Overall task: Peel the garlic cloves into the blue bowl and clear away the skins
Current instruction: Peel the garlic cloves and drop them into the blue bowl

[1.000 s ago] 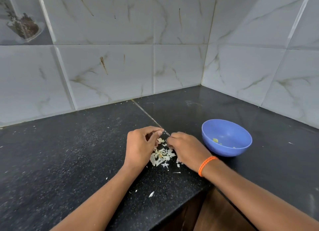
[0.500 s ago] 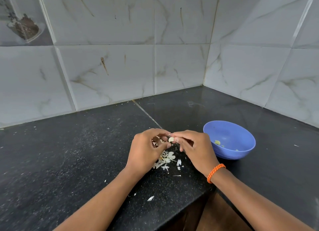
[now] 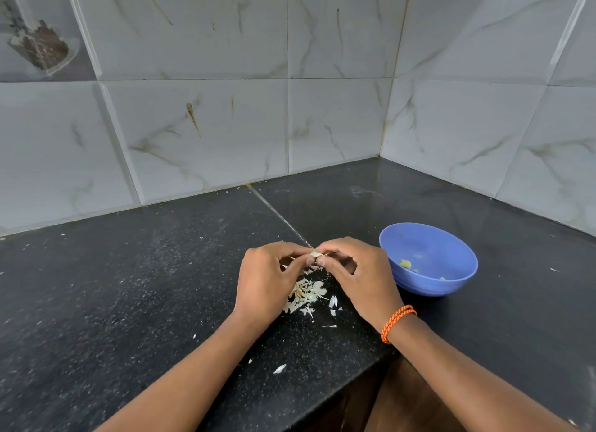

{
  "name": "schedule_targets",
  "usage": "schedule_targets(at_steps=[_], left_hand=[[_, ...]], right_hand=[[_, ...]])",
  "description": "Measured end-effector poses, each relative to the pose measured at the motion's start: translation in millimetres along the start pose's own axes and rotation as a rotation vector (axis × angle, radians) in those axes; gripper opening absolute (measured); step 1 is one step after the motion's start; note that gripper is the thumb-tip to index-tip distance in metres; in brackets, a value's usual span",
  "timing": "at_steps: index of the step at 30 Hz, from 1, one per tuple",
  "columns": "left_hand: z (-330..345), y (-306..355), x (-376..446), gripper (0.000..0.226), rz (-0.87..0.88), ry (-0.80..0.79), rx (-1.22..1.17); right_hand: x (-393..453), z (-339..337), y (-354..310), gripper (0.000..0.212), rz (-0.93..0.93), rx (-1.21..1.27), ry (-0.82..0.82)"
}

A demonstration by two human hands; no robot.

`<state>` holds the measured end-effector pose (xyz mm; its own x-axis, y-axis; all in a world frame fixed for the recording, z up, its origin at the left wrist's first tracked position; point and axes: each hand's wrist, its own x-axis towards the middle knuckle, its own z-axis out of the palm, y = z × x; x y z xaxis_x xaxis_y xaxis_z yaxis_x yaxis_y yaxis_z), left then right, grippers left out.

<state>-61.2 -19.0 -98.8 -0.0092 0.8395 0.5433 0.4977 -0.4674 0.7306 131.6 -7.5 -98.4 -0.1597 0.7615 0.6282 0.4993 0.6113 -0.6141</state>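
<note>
While both hands meet over the skins: the scene sits at the near edge of a dark speckled counter [image 3: 129, 286] in a tiled corner.
Left hand [image 3: 269, 281]: fingers curled, tips pinching the garlic clove from the left; the hand hovers just above the counter.
Right hand [image 3: 358, 275]: fingers curled, thumb and forefinger pinching the same clove from the right, fingertips touching those of the left hand.
Garlic clove [image 3: 315, 254]: small, pale, held between the two hands' fingertips above the counter, left of the bowl; how much skin remains on it cannot be told.
Skins [image 3: 306, 294]: loose pale heap on the counter directly below and nearer than the clove, between the two hands; a few stray flakes lie nearer, toward the counter edge.
Blue bowl [image 3: 451, 257]: upright on the counter just right of the right hand, apart from the skins; a few small pale-yellow pieces lie inside.
Orange band [image 3: 397, 322]: braided, around the right wrist.
Wall tiles [image 3: 322, 109]: grey marbled, meeting in a corner at far right.
</note>
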Motion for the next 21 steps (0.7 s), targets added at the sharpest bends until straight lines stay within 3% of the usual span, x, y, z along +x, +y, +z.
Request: schedule_targets(at_steps=[7,10,16,21], left_hand=[[-0.1,3.2,-0.6,0.006,0.082,0.007,0.071],[-0.6,3.6,-1.1,0.009,0.107,0.026,0.091],[0.3,7.7,-2.0,0.010,0.027,0.007,-0.113],[-0.7,6.6,-0.8,0.006,-0.034,0.035,-0.259]], right_hand=[[0.6,2.8,0.6,0.009,0.088,0.117,0.001],[1.3,4.7,-1.2,0.010,0.188,0.318,-0.037],[-0.9,0.1,-1.6,0.015,0.395,0.777,-0.113],[-3.4,5.4,-6.5,0.014,0.392,0.832,-0.044]])
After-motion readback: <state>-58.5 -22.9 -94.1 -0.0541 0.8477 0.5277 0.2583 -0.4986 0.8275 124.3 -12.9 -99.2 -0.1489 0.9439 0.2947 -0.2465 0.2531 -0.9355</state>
